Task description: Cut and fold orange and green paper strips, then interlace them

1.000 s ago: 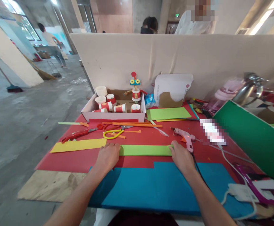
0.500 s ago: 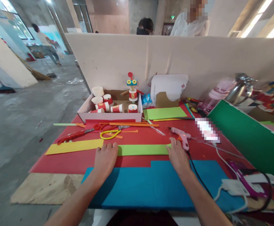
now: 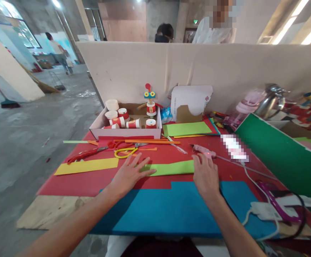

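Observation:
A light green paper strip (image 3: 171, 168) lies crosswise in front of me on the red sheet. My left hand (image 3: 128, 175) is open over its left end, fingers spread and thumb reaching along the strip. At the right end, the fingers of my right hand (image 3: 206, 174) are closed on the strip; their tips are partly hidden. A pink glue gun (image 3: 204, 150) lies just beyond that hand. To the left are a yellow paper strip (image 3: 87, 166), yellow-handled scissors (image 3: 126, 152) and a red-handled tool (image 3: 84, 155). Blue paper (image 3: 155, 210) covers the table's near edge.
Behind the strips stands a box (image 3: 128, 133) of paper cups with a cup figure (image 3: 150, 107). Green paper sheets (image 3: 187, 129) lie beside it. On the right are a green board (image 3: 281, 157), a glowing phone (image 3: 234, 148) and cables. A white partition (image 3: 134, 67) closes the back.
My left hand has opened, spreading its fingers and shifting right over the strip. My right hand has turned slightly and moved right, covering the glue gun's handle. The distant walking person has moved.

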A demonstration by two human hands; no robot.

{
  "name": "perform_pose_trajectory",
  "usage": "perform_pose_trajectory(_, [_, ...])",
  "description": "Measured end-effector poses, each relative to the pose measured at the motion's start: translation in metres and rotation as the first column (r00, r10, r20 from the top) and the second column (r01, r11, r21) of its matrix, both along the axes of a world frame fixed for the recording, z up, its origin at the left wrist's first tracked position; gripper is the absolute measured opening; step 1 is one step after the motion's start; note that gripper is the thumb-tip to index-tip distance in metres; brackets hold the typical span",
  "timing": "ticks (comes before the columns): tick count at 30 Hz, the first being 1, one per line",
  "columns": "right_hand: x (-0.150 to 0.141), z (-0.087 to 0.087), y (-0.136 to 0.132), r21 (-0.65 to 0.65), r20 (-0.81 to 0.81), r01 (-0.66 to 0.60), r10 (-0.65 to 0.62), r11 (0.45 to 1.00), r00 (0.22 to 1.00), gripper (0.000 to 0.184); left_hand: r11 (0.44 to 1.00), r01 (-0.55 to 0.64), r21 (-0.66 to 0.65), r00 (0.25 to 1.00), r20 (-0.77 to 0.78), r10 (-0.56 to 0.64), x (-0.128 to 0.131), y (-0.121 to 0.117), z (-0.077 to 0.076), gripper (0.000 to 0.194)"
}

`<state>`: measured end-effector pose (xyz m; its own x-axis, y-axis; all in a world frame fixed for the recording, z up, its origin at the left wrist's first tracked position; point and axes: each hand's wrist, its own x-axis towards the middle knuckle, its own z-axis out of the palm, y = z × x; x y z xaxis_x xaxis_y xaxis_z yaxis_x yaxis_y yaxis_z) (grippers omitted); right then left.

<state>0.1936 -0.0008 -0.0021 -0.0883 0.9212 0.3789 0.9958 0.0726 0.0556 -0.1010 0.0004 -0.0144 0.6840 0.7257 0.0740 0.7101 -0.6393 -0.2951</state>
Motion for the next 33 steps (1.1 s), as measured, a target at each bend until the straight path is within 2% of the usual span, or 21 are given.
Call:
perform_pose_trajectory(2, [-0.016,0.006,-0.009,0.118,-0.050,-0.165,0.171,0.979,0.984,0.041,1.000,-0.005,0.006,1.000,0.005,0.005,0.000,0.000,-0.004,0.067])
perform_pose_trajectory(3, [-0.026,0.008,-0.014,0.127,-0.076,-0.285,0.296,0.950,0.952,0.044,1.000,-0.009,0.005,1.000,0.010,0.009,-0.001,0.000,-0.006,0.065])
perform_pose_trajectory(4, [-0.038,0.009,-0.020,0.071,-0.098,-0.427,0.432,0.902,0.897,0.046,1.000,-0.013,0.000,1.000,0.019,0.013,-0.001,0.000,-0.008,0.062])
perform_pose_trajectory(5, [-0.050,0.009,-0.025,-0.008,-0.128,-0.557,0.552,0.830,0.824,0.048,1.000,-0.019,-0.009,0.999,0.030,0.019,-0.001,0.000,-0.010,0.058])
perform_pose_trajectory(6, [-0.060,0.007,-0.030,-0.100,-0.167,-0.643,0.625,0.759,0.763,0.049,0.999,-0.027,-0.020,0.999,0.041,0.028,-0.001,0.000,-0.011,0.054])
perform_pose_trajectory(7, [-0.068,0.004,-0.034,-0.200,-0.207,-0.688,0.656,0.698,0.725,0.054,0.999,-0.037,-0.033,0.998,0.049,0.039,-0.001,0.000,-0.011,0.051])
perform_pose_trajectory(9, [-0.076,-0.002,-0.039,-0.331,-0.277,-0.683,0.625,0.651,0.730,0.066,0.997,-0.056,-0.058,0.997,0.057,0.059,0.000,-0.001,-0.009,0.049])
perform_pose_trajectory(12, [-0.071,-0.010,-0.041,-0.426,-0.326,-0.641,0.552,0.639,0.767,0.079,0.994,-0.069,-0.088,0.996,0.059,0.074,0.003,-0.003,-0.004,0.059])
perform_pose_trajectory(17, [-0.053,-0.013,-0.039,-0.465,-0.335,-0.602,0.501,0.649,0.798,0.077,0.988,-0.094,-0.123,0.993,0.060,0.102,0.006,-0.005,0.001,0.073])
perform_pose_trajectory(27, [-0.035,-0.005,-0.027,-0.535,-0.302,-0.578,0.499,0.617,0.812,0.071,0.979,-0.093,-0.180,0.995,0.017,0.097,0.006,-0.003,0.006,0.067])
perform_pose_trajectory(33, [-0.023,-0.001,-0.020,-0.528,-0.263,-0.542,0.481,0.654,0.836,0.066,0.976,-0.094,-0.197,0.995,0.016,0.099,0.004,-0.001,0.005,0.067])
